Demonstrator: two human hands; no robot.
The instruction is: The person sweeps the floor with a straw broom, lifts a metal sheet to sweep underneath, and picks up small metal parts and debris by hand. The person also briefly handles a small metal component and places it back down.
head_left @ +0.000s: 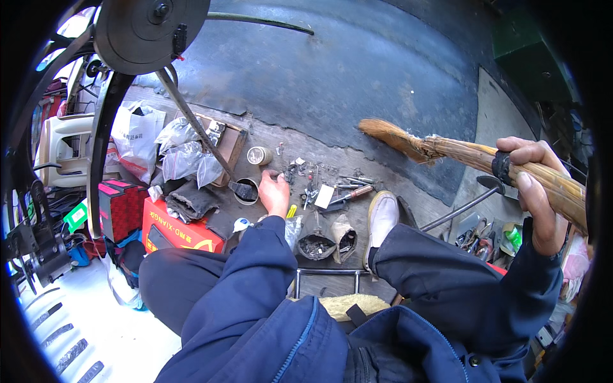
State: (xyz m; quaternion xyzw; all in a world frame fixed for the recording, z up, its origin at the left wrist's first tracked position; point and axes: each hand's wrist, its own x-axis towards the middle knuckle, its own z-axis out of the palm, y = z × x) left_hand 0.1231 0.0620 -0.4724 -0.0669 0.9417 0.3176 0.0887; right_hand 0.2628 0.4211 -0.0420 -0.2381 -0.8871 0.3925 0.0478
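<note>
My right hand (535,188) is closed around the handle of a straw broom (469,150), near a black band. The broom's worn, bent head points left over the dark floor sheet. My left hand (274,193) reaches down to the ground, its fingers curled beside an open, dark-filled tin (245,191); whatever they hold is hidden. A second round can (258,155) stands just beyond that tin. To the right of my left hand lie scattered small metal parts, a white card (324,196) and a screwdriver (359,194).
Two open pouches of small parts (316,246) sit between my legs, near a metal bar (329,271). At left are a red box (175,228), plastic bags (137,137) and a machine with a large black wheel (150,32). A hammer-like tool (463,207) leans by my right knee.
</note>
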